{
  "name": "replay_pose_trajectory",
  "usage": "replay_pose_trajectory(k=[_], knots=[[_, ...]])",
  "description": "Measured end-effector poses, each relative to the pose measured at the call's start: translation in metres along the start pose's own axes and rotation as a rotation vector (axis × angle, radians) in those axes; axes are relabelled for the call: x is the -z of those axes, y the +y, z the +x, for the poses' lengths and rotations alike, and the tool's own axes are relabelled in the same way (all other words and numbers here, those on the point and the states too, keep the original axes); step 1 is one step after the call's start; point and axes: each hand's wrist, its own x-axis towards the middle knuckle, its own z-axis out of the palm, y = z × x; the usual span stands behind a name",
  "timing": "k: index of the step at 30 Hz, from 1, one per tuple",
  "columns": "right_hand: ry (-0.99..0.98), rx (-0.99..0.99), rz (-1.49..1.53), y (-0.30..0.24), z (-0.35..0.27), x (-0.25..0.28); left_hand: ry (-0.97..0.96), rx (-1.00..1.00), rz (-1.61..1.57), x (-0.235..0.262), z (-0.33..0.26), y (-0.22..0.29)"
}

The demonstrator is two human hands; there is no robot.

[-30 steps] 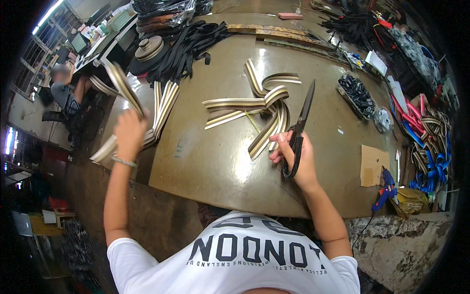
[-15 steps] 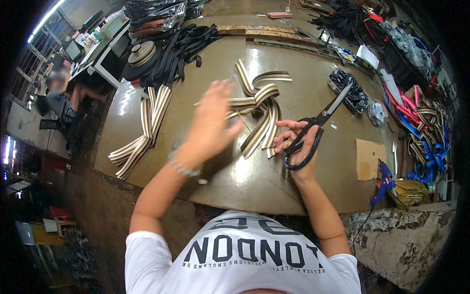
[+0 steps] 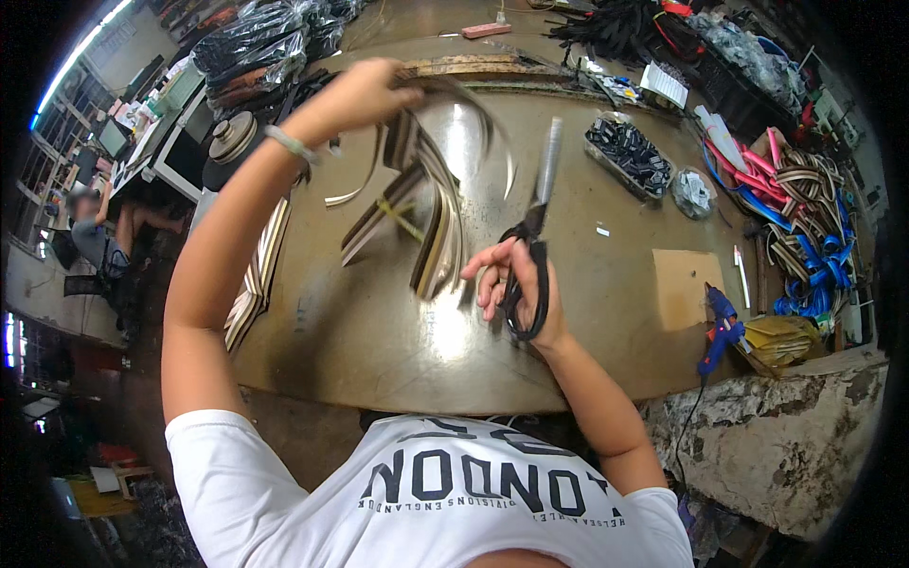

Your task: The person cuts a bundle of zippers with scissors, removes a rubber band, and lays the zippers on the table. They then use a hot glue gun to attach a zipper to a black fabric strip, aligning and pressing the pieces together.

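Note:
My left hand (image 3: pixel 371 92) is raised over the far left part of the table, closed around a bundle of striped webbing straps (image 3: pixel 440 222). The brown, cream and black straps hang down from it, smeared by motion, with a thin yellowish tie (image 3: pixel 401 220) across them. In my right hand (image 3: pixel 519 284) is a pair of black-handled scissors (image 3: pixel 542 199), the handle loops around my thumb and fingers and the blades pointing away from me. More striped straps (image 3: pixel 254 282) lie on the table at the left, partly hidden behind my left forearm.
At the right are a tub of black buckles (image 3: pixel 632 156), a bag of small parts (image 3: pixel 694 194), cardboard (image 3: pixel 684 284) and a blue glue gun (image 3: pixel 722 329). Colourful straps (image 3: pixel 814 227) pile up along the right edge. Wooden strips (image 3: pixel 473 66) lie across the back. Another person (image 3: pixel 92 232) sits far left.
My left hand has taken hold of the strap bundle and lifted it up off the table, away from me. The scissors in my right hand have turned more upright and shifted left.

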Motion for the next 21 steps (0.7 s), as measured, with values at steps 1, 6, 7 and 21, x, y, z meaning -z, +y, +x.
replay_pose_trajectory(k=[1,6,7,21], knots=[[-0.078,0.019,-0.105,-0.003,-0.002,-0.002,0.007,0.095,-0.192,0.010,-0.003,-0.010],[-0.061,-0.001,-0.822,-0.014,-0.015,-0.017,0.184,0.735,-1.534,-0.021,-0.077,-0.040],[-0.034,0.091,-0.954,-0.014,-0.015,-0.020,0.295,0.777,-1.625,-0.038,-0.097,-0.038],[0.025,-0.143,-1.291,0.003,-0.007,-0.021,0.651,0.560,-1.657,-0.104,-0.183,0.068]])
